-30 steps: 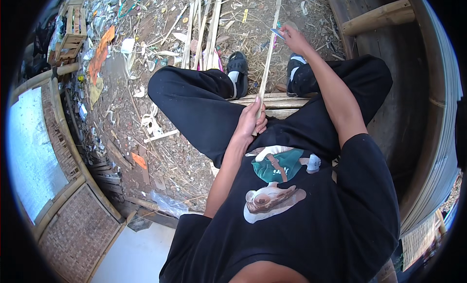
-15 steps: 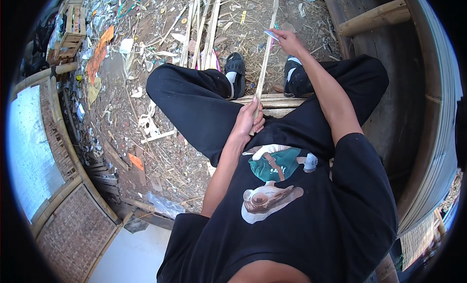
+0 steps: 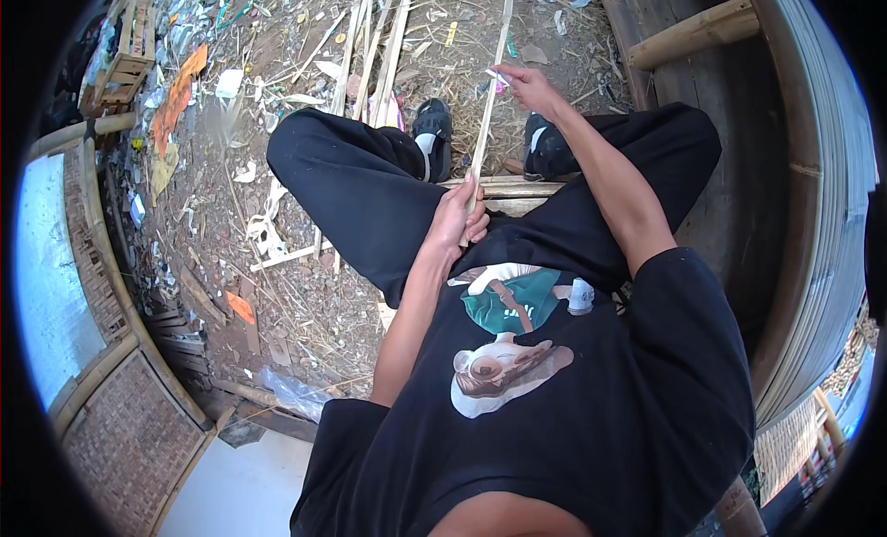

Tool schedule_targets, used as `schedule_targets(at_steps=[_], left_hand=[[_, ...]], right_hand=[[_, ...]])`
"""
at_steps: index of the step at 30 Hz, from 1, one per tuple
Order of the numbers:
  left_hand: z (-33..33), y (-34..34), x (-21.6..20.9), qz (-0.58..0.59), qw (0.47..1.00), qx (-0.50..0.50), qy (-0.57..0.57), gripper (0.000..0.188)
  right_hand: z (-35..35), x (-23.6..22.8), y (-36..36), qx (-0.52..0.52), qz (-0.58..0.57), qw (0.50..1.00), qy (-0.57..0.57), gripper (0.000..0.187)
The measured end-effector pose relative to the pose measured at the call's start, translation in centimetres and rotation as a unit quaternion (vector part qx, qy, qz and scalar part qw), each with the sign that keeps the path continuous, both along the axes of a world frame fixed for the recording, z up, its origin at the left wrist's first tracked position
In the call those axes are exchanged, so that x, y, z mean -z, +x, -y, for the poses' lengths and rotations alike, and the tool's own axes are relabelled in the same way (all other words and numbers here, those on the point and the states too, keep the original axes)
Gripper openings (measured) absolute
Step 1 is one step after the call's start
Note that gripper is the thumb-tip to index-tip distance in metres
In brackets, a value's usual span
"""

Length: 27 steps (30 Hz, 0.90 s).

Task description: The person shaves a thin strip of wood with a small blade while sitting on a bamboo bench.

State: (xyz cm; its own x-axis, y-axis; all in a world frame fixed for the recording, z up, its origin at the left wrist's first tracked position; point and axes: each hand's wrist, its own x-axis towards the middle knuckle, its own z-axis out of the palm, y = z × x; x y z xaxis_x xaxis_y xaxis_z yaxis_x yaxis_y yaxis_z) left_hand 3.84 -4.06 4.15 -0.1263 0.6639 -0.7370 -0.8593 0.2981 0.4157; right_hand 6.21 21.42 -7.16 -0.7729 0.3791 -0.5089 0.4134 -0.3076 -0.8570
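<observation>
A long, pale bamboo strip (image 3: pixel 483 135) slants from my lap out past my feet. My left hand (image 3: pixel 457 216) is closed around its near end, just above my lap. My right hand (image 3: pixel 530 88), arm stretched out, grips a small knife (image 3: pixel 500 76). The handle is hidden by my fingers; only the whitish blade shows, lying across the strip beyond my shoes. Whether the edge bites into the bamboo is too small to tell.
More bamboo strips (image 3: pixel 393 52) lie on the littered ground left of the held one. My sandalled feet (image 3: pixel 432 135) flank it. A wooden crate (image 3: pixel 129 52) stands far left. A bamboo rail (image 3: pixel 693 34) and dark wooden boards (image 3: pixel 716 158) are at right.
My right hand and the knife have come slightly nearer to me along the strip. My left hand keeps its hold on the near end. The whole view has shifted a little.
</observation>
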Motion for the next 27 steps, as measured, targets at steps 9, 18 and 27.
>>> schedule_targets(at_steps=[9,18,27], left_hand=[[-0.4,0.3,-0.1,0.014,1.000,-0.003,0.002,0.034],[-0.1,0.1,-0.3,0.007,1.000,-0.006,0.005,0.033],[0.3,-0.3,0.2,0.038,0.999,-0.016,0.022,0.034]], right_hand=[[-1.9,2.5,-0.7,0.011,-0.001,0.982,0.190,0.031],[-0.3,-0.4,-0.2,-0.006,-0.007,1.000,0.029,0.032],[-0.2,-1.1,0.8,-0.002,-0.048,0.994,-0.101,0.036]])
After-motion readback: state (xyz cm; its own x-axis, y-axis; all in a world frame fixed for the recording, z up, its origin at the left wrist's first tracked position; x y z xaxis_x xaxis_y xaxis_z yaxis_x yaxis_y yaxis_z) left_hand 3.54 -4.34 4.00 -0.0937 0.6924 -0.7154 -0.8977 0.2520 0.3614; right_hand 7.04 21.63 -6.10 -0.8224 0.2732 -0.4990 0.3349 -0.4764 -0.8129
